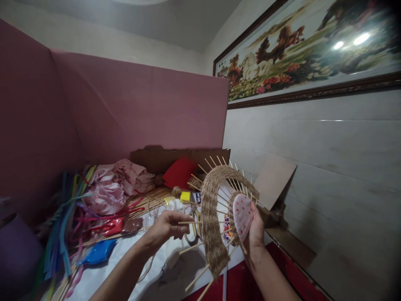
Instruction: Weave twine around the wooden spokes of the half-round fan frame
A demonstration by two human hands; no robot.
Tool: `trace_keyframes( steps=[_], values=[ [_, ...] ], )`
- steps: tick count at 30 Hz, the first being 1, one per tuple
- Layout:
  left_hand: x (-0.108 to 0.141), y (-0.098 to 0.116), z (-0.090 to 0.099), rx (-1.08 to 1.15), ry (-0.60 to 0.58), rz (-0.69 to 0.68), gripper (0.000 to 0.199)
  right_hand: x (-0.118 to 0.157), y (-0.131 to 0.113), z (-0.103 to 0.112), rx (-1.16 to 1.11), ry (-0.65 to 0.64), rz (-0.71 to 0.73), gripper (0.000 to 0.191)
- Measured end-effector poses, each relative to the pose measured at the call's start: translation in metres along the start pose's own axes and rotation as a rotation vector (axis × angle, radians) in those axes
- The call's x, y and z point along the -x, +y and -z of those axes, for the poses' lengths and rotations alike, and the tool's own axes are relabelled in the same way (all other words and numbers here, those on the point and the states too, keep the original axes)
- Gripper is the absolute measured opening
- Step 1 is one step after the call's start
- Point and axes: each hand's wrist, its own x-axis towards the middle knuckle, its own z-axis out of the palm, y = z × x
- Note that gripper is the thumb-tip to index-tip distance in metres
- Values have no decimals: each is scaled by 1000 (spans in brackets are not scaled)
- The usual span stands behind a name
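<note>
A fan-shaped woven twine piece point(209, 205) is held up above the table, its curved brown band threaded on thin wooden sticks that radiate outward. At its inner end sits a padded pink cloth centre point(241, 215) with small red marks. My right hand point(257, 232) is closed around this centre from the right. On the left side, my left hand point(171, 223) pinches the outer end of one stick point(184, 222). Scissors point(194, 234) lie behind the piece, partly hidden by it. Through the gap between the sticks, a colourful patterned item point(227, 228) shows; its kind is unclear.
Left on the table are crumpled pink cloth point(106, 192), pipe cleaners point(64, 225), a blue packet point(99, 252), a red packet point(112, 226) and thin sticks point(153, 200). A red sheet point(180, 172) leans behind. Pink panels point(150, 108) stand behind; a tiled wall point(344, 167) is right.
</note>
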Motion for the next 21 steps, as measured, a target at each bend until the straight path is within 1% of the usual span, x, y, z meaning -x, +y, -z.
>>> trace_keyframes(
  steps=[2,4,7,9,12,15,21],
  values=[
    [2,2,0,74,-22,10,33,0,-2,-1,-30,1,-17,31],
    [4,3,1,174,-75,6,36,1,-3,-1,-16,-2,-13,33],
    [5,4,4,294,-136,4,32,1,-4,-1,6,18,-2,34],
    [6,2,7,338,-149,-6,26,0,-4,0,-1,10,8,34],
    [5,-1,11,354,-152,-26,18,-1,-3,1,3,-4,10,34],
    [5,-3,12,328,-131,-22,12,0,-3,-1,-8,9,8,33],
    [2,-6,11,242,-87,18,18,4,-4,-4,-21,30,17,31]
  ],
)
